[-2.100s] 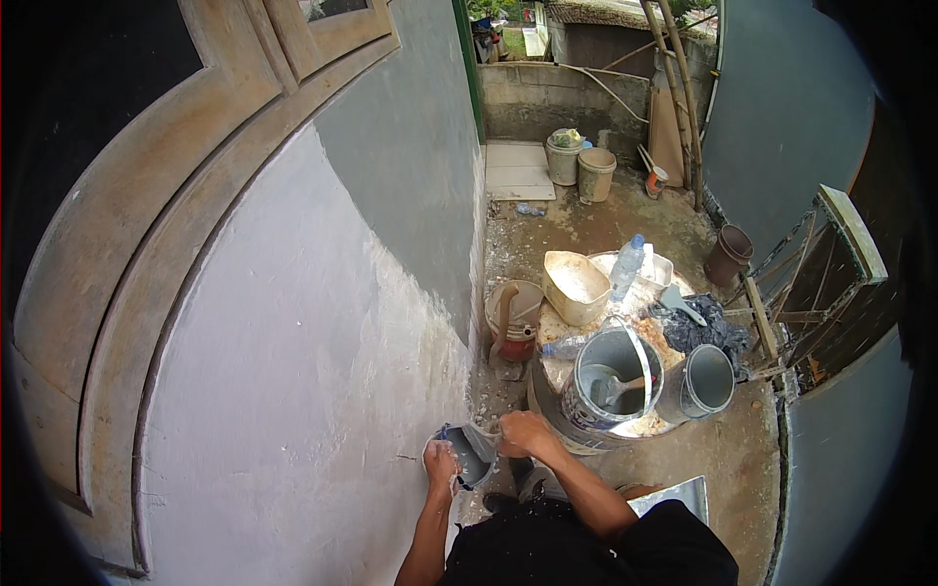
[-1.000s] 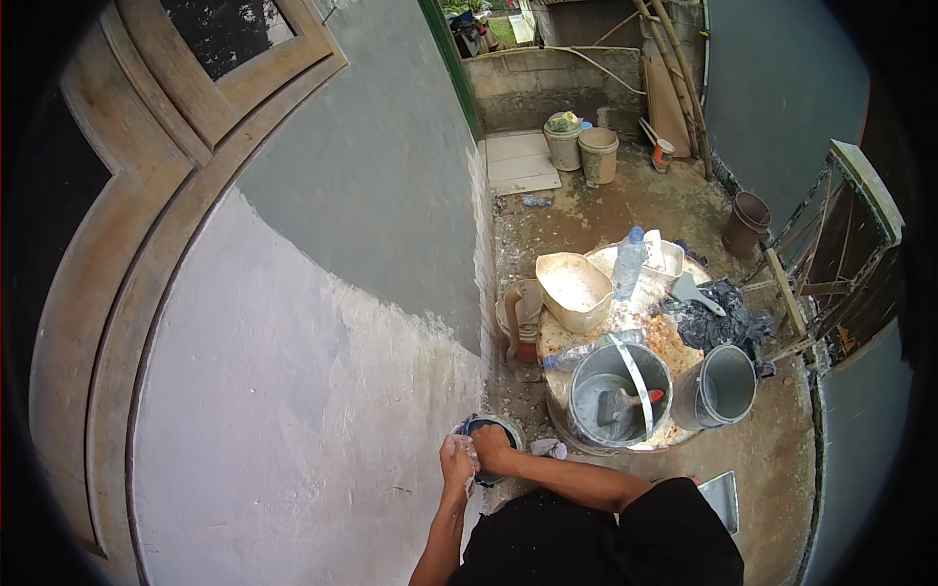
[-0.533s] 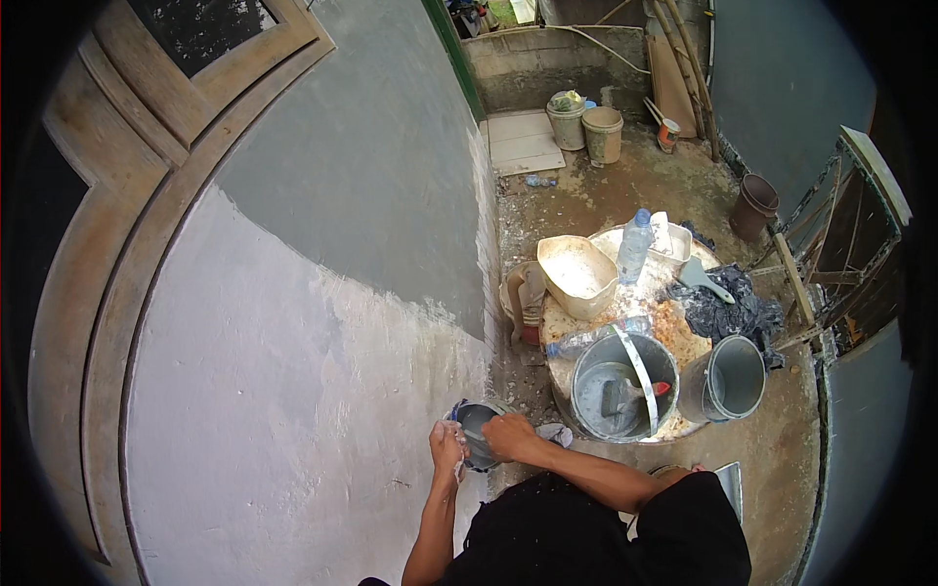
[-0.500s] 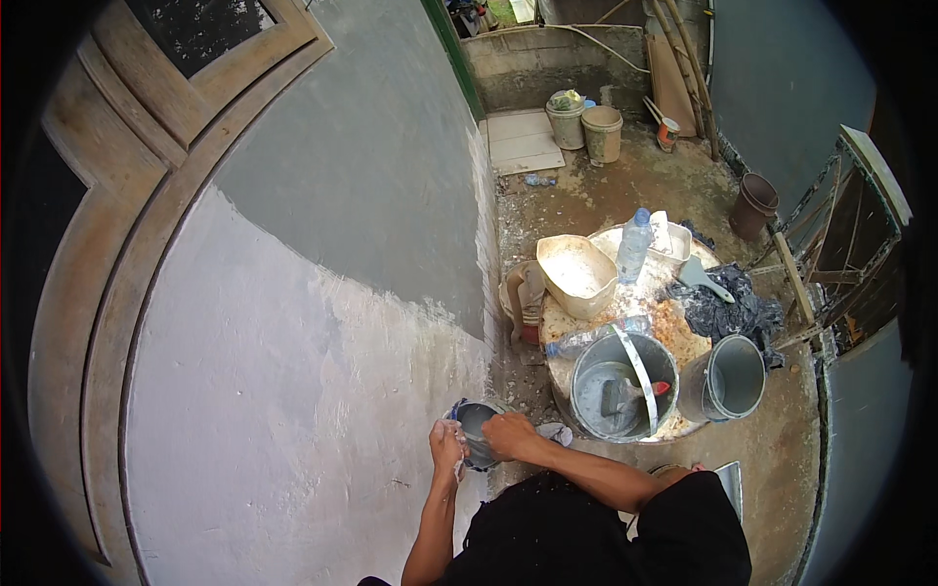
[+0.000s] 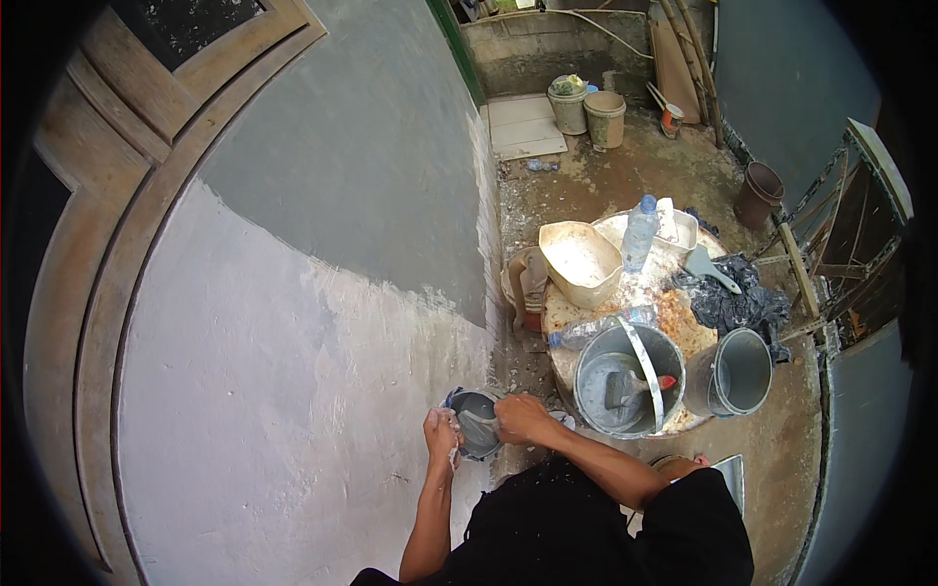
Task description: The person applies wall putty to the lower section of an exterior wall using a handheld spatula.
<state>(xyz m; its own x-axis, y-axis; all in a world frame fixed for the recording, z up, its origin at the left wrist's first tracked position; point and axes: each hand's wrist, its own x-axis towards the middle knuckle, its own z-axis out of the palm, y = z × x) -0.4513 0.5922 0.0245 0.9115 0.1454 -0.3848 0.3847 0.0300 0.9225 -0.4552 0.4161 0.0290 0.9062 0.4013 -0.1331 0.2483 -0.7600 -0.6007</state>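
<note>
A small pail (image 5: 478, 439) with grey paint in it is held low beside the wall. My left hand (image 5: 443, 436), smeared with whitish paint, is closed around its left rim. At the opposite rim is my right hand (image 5: 524, 420), its fingers curled closed. Whatever that hand holds, if anything, is hidden by the fingers; a pale curved streak shows in the grey just beside them. To the left stands the wall (image 5: 293, 371), pale below and painted grey above.
A round, stained table (image 5: 681, 328) at right bears a grey bucket (image 5: 592, 402) with a paintbrush (image 5: 625, 388), another grey bucket (image 5: 739, 375), plastic bottles (image 5: 640, 234), a cut cream container (image 5: 580, 262) and black plastic (image 5: 733, 298). Pails (image 5: 606, 122) stand far off.
My right hand has shifted right, from over the pail's opening to its right rim, uncovering more grey paint. My left hand keeps its hold on the rim. The view has shifted slightly.
</note>
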